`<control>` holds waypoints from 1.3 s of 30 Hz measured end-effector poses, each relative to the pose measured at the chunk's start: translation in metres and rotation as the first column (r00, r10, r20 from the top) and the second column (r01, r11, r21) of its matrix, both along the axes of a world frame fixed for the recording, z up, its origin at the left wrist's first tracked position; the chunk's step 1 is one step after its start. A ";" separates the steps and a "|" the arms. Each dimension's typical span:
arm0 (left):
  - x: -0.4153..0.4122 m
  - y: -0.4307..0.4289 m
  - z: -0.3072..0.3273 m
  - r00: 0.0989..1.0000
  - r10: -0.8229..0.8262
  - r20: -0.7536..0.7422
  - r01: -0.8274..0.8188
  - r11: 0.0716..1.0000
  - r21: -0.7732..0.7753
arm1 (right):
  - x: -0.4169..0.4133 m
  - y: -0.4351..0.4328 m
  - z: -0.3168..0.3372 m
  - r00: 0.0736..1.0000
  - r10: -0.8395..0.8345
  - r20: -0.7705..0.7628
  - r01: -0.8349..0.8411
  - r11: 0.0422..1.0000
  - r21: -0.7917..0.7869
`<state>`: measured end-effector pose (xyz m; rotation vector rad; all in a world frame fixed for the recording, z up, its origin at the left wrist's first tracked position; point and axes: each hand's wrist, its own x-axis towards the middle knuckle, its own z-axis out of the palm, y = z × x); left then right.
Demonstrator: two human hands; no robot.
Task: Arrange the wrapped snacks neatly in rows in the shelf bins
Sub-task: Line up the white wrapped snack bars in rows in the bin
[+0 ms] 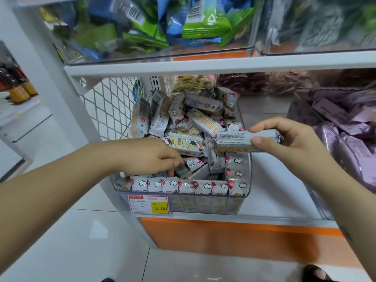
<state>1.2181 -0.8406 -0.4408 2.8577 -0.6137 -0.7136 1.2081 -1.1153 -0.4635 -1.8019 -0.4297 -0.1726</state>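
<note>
A clear plastic bin [243,197] on the lower shelf holds several grey wrapped snack bars. A neat row of upright bars [183,186] lines its front wall; behind it lies a loose heap of bars [189,123]. My left hand [154,157] reaches down into the bin's front left, fingers curled among the bars, and its fingertips are hidden. My right hand [293,137] holds one grey snack bar [244,139] level above the bin's right side, pinched between thumb and fingers.
A price tag [150,204] reading 15.80 hangs on the bin front. A bin of purple packets [345,135] stands to the right. Clear bins of green and blue packets [154,27] fill the shelf above. White mesh [109,102] closes the left side.
</note>
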 end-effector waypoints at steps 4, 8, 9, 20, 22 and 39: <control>0.002 0.013 -0.010 0.998 -0.018 0.063 0.021 0.999 -0.043 | -0.001 -0.002 0.000 1.000 -0.014 0.006 0.014 0.999 -0.041; 0.013 0.023 -0.018 0.987 -0.038 0.154 0.035 0.999 0.025 | 0.001 -0.003 -0.001 1.000 -0.005 0.000 0.005 0.999 -0.053; 0.014 0.024 -0.019 0.988 -0.035 0.153 0.032 0.999 0.024 | 0.002 -0.003 -0.002 1.000 -0.008 -0.004 0.008 0.999 -0.052; 0.013 0.010 -0.004 0.985 0.123 0.117 -0.101 0.979 -0.180 | 0.000 0.001 0.000 0.999 -0.022 0.049 0.030 0.985 -0.170; 0.010 0.009 -0.002 0.988 0.128 0.089 -0.108 0.975 -0.195 | -0.001 0.004 0.002 0.996 -0.022 0.085 0.038 0.979 -0.201; -0.029 -0.003 0.014 0.943 0.298 0.150 -0.135 0.751 -0.646 | -0.008 0.016 0.008 0.991 0.078 0.107 -0.042 0.953 -0.300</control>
